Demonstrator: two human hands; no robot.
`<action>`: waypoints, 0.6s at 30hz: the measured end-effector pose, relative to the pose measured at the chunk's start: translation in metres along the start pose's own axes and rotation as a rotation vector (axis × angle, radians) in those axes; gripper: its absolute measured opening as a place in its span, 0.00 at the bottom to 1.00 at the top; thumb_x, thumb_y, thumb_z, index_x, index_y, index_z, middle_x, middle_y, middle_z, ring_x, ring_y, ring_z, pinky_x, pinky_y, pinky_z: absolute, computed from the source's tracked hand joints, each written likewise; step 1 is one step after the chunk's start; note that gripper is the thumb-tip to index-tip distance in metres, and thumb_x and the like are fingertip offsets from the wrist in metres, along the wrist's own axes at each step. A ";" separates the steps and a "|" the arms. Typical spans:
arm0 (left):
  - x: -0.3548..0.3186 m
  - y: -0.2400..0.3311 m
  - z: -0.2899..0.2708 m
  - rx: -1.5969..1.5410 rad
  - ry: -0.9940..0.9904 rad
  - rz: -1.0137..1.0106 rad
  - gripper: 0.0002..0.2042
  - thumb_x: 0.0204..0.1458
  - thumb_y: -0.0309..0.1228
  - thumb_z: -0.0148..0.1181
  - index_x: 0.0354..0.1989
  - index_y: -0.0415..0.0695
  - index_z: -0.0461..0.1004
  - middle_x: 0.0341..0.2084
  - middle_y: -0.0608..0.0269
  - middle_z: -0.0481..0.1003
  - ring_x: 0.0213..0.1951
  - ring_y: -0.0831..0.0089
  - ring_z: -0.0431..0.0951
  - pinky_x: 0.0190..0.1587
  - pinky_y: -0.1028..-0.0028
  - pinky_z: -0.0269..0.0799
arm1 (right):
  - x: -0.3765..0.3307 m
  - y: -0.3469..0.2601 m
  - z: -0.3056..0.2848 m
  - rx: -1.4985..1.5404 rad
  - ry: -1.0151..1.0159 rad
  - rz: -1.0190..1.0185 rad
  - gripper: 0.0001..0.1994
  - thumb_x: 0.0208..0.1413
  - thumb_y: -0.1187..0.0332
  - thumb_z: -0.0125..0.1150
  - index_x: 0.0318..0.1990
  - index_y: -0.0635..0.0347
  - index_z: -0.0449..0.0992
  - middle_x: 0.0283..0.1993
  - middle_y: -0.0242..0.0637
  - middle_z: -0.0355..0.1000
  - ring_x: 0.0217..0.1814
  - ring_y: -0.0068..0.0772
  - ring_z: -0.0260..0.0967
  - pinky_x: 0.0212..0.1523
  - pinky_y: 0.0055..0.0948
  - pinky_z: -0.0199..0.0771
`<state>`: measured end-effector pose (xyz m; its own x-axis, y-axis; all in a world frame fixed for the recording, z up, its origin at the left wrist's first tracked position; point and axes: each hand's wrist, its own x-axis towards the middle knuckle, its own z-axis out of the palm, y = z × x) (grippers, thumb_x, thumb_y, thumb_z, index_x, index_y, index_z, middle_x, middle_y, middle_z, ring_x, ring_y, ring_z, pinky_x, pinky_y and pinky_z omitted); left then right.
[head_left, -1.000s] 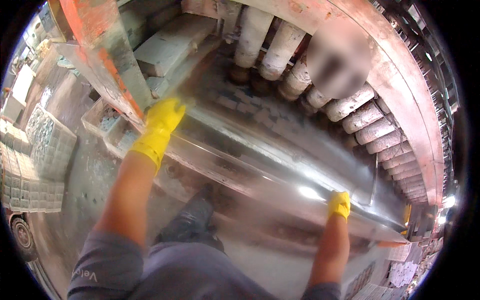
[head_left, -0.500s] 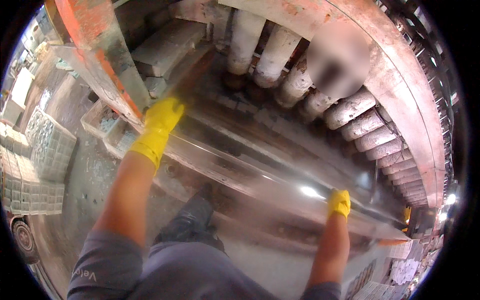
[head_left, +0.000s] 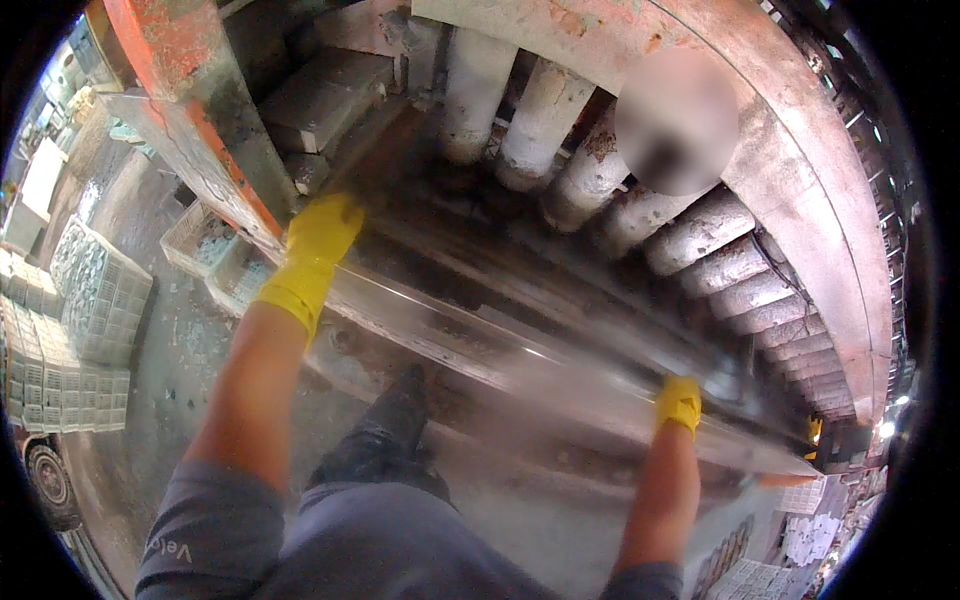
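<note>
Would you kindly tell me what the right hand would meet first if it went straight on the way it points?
The right hand would probably pass over the blurred metal surface and meet one of the pale cylinders first, though depth is unclear and it might miss them.

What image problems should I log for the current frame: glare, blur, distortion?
Head view: fisheye bends the pinkish beam and leaves black corners; head view: glare streaks along the metal edge; head view: a hazy smear lies left of the right hand; head view: deep shadow sits below the nearer cylinders.
</note>
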<state>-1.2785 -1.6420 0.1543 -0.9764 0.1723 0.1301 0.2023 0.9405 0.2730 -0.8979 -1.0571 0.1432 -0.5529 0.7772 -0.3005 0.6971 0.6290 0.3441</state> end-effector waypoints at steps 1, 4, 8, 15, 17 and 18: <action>0.000 0.001 -0.004 -0.012 0.019 -0.013 0.22 0.61 0.52 0.53 0.52 0.51 0.78 0.51 0.52 0.79 0.54 0.50 0.78 0.56 0.53 0.73 | -0.006 -0.008 -0.010 -0.019 -0.012 -0.019 0.19 0.65 0.54 0.58 0.56 0.50 0.81 0.63 0.53 0.73 0.66 0.55 0.70 0.60 0.48 0.74; 0.004 0.008 -0.007 -0.062 0.058 -0.035 0.20 0.57 0.49 0.61 0.50 0.49 0.81 0.50 0.52 0.81 0.53 0.50 0.79 0.58 0.57 0.74 | -0.016 -0.021 -0.036 -0.054 -0.055 -0.033 0.17 0.65 0.57 0.57 0.58 0.47 0.80 0.65 0.50 0.71 0.67 0.55 0.70 0.62 0.47 0.75; 0.014 0.008 -0.005 -0.069 0.015 -0.031 0.23 0.60 0.52 0.54 0.53 0.50 0.78 0.53 0.52 0.79 0.55 0.50 0.77 0.59 0.54 0.72 | 0.001 -0.022 -0.033 0.057 -0.023 0.068 0.16 0.65 0.62 0.57 0.58 0.46 0.80 0.63 0.49 0.73 0.66 0.54 0.71 0.63 0.47 0.75; 0.026 0.013 0.006 -0.081 0.099 -0.026 0.20 0.57 0.49 0.62 0.50 0.49 0.81 0.48 0.53 0.81 0.51 0.51 0.80 0.55 0.57 0.75 | 0.011 -0.022 -0.035 -0.111 0.052 -0.096 0.15 0.64 0.65 0.56 0.56 0.48 0.81 0.59 0.50 0.76 0.63 0.54 0.74 0.59 0.46 0.78; 0.027 0.011 0.005 -0.056 0.125 -0.032 0.20 0.57 0.49 0.62 0.50 0.49 0.81 0.48 0.53 0.82 0.51 0.51 0.80 0.54 0.57 0.76 | 0.021 -0.023 -0.028 -0.129 0.045 -0.118 0.15 0.64 0.66 0.56 0.55 0.49 0.81 0.59 0.49 0.76 0.63 0.55 0.74 0.58 0.46 0.78; 0.029 0.018 0.006 -0.056 0.134 -0.025 0.20 0.56 0.50 0.62 0.50 0.49 0.81 0.48 0.53 0.82 0.50 0.51 0.81 0.54 0.57 0.76 | 0.022 -0.021 -0.029 -0.163 0.037 -0.120 0.15 0.64 0.66 0.56 0.55 0.50 0.82 0.58 0.49 0.77 0.62 0.55 0.74 0.58 0.46 0.78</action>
<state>-1.3040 -1.6179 0.1572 -0.9631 0.1048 0.2480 0.1857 0.9255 0.3301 -0.9376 -1.0530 0.1552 -0.6464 0.6945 -0.3160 0.5438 0.7098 0.4477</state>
